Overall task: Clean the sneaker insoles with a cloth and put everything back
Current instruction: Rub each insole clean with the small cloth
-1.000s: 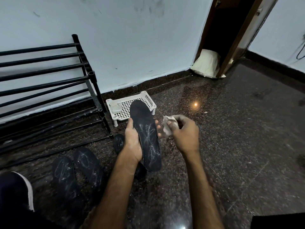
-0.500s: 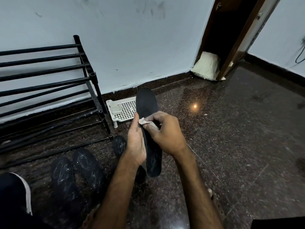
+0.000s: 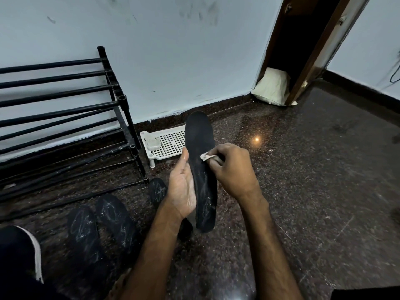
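Observation:
My left hand (image 3: 181, 187) holds a black insole (image 3: 200, 148) from behind, toe end pointing away, white scuff marks on its lower half. My right hand (image 3: 232, 172) pinches a small pale cloth (image 3: 206, 156) and presses it against the middle of that insole. Two more black insoles (image 3: 83, 232) (image 3: 116, 219) with whitish marks lie side by side on the floor at lower left. A further insole (image 3: 157, 190) lies on the floor just behind my left wrist, partly hidden.
A black tubular shoe rack (image 3: 65, 118) stands along the wall at left. A small white perforated plastic rack (image 3: 167, 144) sits beside it, behind the held insole. A pale sack (image 3: 272, 87) leans in the dark doorway at upper right. A dark sneaker (image 3: 19, 256) shows at bottom left.
My right hand brought the cloth from beside the insole onto its surface and has shifted it slightly along it. The insole has been raised and tilted more upright.

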Demonstrator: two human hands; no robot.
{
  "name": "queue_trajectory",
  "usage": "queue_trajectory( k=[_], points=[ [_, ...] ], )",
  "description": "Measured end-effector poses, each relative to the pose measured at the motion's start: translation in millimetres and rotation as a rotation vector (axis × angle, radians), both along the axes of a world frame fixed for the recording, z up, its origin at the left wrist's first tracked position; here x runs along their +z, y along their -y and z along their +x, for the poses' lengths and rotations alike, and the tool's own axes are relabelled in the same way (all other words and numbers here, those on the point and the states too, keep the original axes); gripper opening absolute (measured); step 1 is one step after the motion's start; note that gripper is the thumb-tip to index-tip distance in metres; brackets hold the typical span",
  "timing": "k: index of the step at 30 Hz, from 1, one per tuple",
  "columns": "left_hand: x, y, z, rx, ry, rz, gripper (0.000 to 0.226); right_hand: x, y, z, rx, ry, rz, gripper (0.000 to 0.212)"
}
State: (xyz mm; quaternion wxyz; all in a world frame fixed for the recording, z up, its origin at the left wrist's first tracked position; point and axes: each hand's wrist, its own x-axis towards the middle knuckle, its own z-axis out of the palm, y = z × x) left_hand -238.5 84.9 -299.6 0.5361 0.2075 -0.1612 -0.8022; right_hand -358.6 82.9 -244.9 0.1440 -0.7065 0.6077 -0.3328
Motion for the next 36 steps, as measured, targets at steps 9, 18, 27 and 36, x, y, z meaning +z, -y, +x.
queue_trajectory(
  k=[9, 18, 27, 36],
  points=[
    [2.3, -4.0, 3.0, -0.013, -0.004, 0.001, 0.062, 1.9, 3.0, 1.4, 0.058, 0.031, 0.044, 0.011],
    [-0.3, 0.9, 11.8, 0.003, -0.05, -0.004, 0.063, 21.4, -14.6, -7.8, 0.402, 0.194, 0.365, 0.012],
    [6.8, -2.2, 4.2, -0.038, 0.014, -0.02, 0.061, 13.7, -2.5, 1.2, 0.102, 0.033, -0.023, 0.013],
    [4.5, 0.6, -1.0, -0.006, 0.123, 0.003, 0.063, -0.3, 1.8, 2.3, -0.032, -0.103, -0.089, 0.014]
  ],
)
